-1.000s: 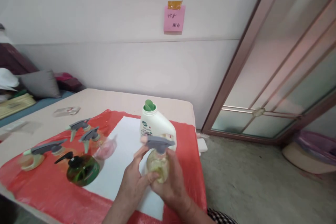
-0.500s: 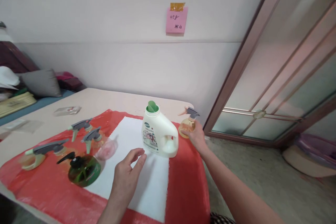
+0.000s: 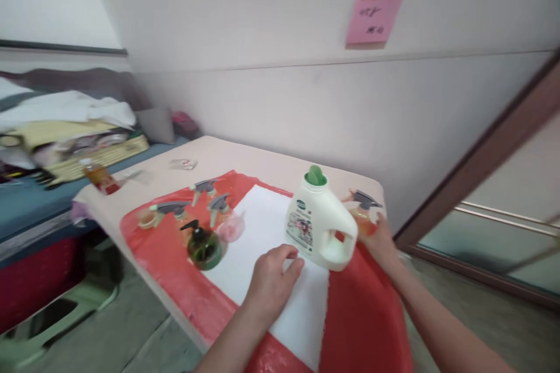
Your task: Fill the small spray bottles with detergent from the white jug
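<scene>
A pale green detergent jug [image 3: 324,224] with a green spout insert in its mouth stands upright across the edge of a white sheet. My left hand [image 3: 276,277] hovers in front of it, fingers curved and apart, holding nothing. Beyond the jug's handle, a spray bottle [image 3: 362,218] with amber liquid and a grey trigger head stands near the table corner. Close by its right side is my right hand [image 3: 381,245], thumb and fingers spread, with red cover showing between hand and bottle; the jug partly hides its fingertips.
Left of the white sheet [image 3: 262,227] on the red cover [image 3: 363,315] are a dark green pump bottle [image 3: 205,249], a pink puff [image 3: 231,227] and several spray bottles. A pink note [image 3: 374,17] is taped to the wall behind. Far left lies a bed with folded cloths [image 3: 87,111].
The view has swung left, so the table things appear farther right. My right hand's fingers have opened away from the spray bottle they were around. My left hand stays near the jug.
</scene>
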A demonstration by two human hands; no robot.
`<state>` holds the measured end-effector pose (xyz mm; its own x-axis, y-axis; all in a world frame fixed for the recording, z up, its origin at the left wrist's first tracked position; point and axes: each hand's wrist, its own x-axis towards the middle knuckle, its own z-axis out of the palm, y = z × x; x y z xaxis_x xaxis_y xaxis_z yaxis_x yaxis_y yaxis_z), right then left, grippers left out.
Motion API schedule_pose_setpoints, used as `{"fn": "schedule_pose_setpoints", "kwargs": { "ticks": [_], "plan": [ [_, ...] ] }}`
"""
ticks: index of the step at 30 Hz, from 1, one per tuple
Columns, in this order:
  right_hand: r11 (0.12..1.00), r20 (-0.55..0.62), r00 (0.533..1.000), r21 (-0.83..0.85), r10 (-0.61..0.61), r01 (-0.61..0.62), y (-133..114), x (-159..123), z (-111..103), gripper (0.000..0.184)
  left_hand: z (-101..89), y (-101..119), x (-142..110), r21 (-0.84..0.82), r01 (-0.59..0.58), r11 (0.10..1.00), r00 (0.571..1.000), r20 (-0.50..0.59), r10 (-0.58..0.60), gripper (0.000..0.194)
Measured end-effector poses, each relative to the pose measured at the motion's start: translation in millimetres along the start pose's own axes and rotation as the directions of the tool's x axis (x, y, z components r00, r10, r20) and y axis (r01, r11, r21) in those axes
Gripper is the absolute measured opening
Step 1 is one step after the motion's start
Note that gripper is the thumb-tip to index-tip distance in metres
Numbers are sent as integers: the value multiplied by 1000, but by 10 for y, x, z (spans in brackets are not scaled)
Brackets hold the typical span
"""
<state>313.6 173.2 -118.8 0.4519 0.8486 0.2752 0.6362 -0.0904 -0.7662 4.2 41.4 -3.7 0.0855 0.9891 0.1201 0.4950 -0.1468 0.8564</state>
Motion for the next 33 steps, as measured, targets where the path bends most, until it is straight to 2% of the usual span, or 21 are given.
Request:
{"fn": "schedule_pose_setpoints", "kwargs": {
  "ticks": [2,4,10,14,17,23,30,33],
  "plan": [
    [999,15,999,14,48,-48,60,-19,-65,57,12,-9,-3,14,-27,1000,1000,3,27,22],
    [997,29,997,19,72,-73,117,-67,-122,58,4,-18,-2,17,-35,999,999,-3,35,22],
    [996,9,996,6,89,-89,229,-221,-274,42,-98,-26,15,-38,-16,999,997,-77,13,19],
    [997,-10,997,-2,82,-82,211,-247,-339,39,-122,-69,57,-53,-27,998,994,-107,21,20],
    [999,-4,999,9,40,-40,116,-264,-299,39,-110,-126,77,-27,-23,999,993,-119,19,24],
    [999,-26,999,21,-26,26,-101,-165,-51,43,-98,-260,102,57,36,998,991,-129,-28,31],
    [999,4,1000,40,-28,28,-124,48,47,39,-71,-377,165,141,24,990,991,-135,-5,37],
    [998,8,999,52,-45,45,-137,171,68,41,-38,-355,174,128,31,991,984,-179,-7,37]
  ]
}}
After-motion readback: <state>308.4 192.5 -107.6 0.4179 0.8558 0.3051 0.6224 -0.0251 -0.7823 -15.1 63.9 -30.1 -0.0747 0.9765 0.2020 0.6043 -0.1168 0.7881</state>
